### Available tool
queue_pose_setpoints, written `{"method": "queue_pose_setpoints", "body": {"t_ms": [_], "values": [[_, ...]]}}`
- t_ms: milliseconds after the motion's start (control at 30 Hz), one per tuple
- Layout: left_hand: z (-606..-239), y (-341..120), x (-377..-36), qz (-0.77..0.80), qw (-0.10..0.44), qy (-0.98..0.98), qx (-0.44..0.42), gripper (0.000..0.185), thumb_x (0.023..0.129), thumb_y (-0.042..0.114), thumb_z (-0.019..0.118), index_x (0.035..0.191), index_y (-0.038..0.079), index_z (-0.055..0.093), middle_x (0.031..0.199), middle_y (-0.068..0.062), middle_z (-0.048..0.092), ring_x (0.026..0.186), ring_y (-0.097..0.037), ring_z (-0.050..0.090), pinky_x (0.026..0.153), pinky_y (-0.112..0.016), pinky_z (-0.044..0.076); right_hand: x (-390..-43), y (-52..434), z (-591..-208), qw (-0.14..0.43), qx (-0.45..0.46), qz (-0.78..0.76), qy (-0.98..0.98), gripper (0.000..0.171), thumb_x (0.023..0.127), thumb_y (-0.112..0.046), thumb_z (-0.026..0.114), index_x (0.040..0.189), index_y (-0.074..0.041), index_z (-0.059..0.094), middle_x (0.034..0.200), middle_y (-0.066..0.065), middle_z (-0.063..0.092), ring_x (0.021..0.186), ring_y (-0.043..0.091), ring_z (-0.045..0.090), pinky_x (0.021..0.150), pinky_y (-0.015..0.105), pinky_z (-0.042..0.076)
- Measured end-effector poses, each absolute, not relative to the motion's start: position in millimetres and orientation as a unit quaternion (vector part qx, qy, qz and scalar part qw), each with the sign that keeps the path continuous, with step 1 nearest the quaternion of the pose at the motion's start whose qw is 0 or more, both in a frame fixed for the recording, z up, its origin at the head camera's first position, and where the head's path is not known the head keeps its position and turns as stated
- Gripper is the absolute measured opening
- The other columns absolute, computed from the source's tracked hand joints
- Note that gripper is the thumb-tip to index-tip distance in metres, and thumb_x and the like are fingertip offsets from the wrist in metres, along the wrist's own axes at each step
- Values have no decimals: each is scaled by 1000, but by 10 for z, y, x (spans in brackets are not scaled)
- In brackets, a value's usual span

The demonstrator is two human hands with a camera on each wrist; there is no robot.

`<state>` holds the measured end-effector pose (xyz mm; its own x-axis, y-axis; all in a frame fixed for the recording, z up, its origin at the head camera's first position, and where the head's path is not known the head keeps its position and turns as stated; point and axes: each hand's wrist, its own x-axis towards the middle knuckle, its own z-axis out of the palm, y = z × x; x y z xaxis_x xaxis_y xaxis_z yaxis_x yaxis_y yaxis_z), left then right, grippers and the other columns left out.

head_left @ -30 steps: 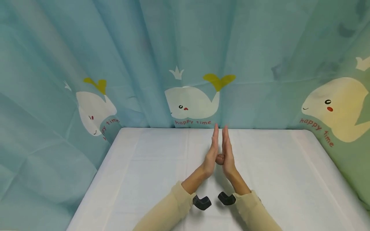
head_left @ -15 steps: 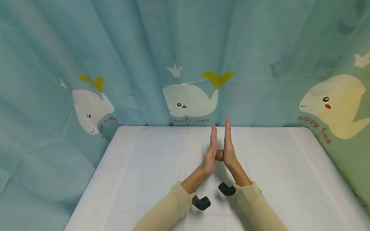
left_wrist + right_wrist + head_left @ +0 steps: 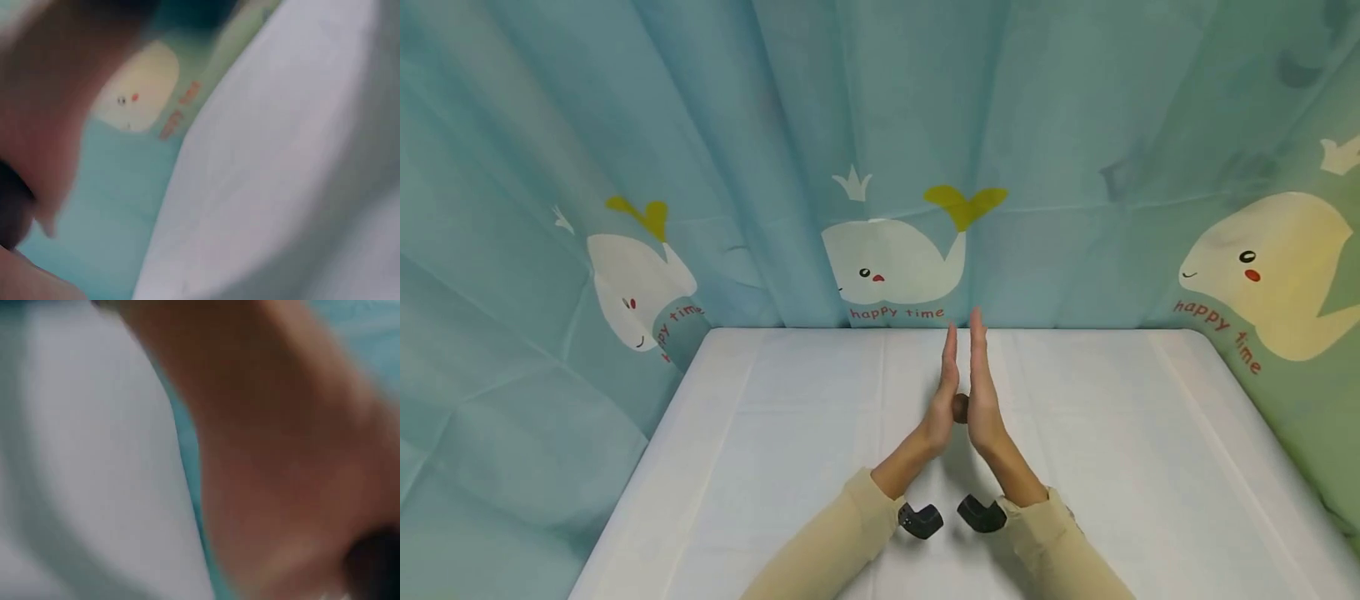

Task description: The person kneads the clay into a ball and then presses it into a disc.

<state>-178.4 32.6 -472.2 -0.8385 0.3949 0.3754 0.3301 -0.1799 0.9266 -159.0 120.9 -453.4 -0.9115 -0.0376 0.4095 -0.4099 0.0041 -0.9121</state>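
the left hand (image 3: 942, 408) and the right hand (image 3: 979, 404) stood palm to palm above the worktop (image 3: 775, 433), fingers straight and pointing up toward the whale curtain (image 3: 891, 267); between the two palms sat a small brown ball (image 3: 959, 407), pressed from both sides, not curled around by any finger; the ball lay at the heel of the palms, low in the gap, with the fingertips well above it and nearly touching each other; each hand was equally close to the ball, one on either side, so neither had the lead; only a sliver of the ball showed, round, dull reddish brown, smooth as far as could be told; both wrist views were too blurred to add anything; below the ball, cream sleeves (image 3: 850, 533) ran back toward the near edge of the worktop, each with a black wrist mount (image 3: 920, 520).
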Motion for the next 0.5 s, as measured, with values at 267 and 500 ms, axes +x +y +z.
{"method": "queue_pose_setpoints", "body": {"t_ms": [267, 500], "values": [[-4441, 296, -1772, 737, 14, 614, 281, 79, 106, 66, 7, 164, 18, -13, 172, 2, -13, 156, -13, -9, 124, -49, -4, -1609, 1242, -4852, 75, 148, 731, -662, 54, 112, -42, 5, 165, -37, -3, 168, -5, 14, 66, 3, 47, 50, 32, 31], [-4627, 303, -1897, 696, 13, 660, 282, 65, 110, 50, 1, 165, 18, -13, 172, 0, -16, 156, -17, -14, 123, -56, -6, -1445, 1126, -4626, 127, 183, 699, -680, 61, 111, -44, 13, 167, -24, 0, 173, -2, -5, 156, 14, -9, 122, 55, -6]]}}
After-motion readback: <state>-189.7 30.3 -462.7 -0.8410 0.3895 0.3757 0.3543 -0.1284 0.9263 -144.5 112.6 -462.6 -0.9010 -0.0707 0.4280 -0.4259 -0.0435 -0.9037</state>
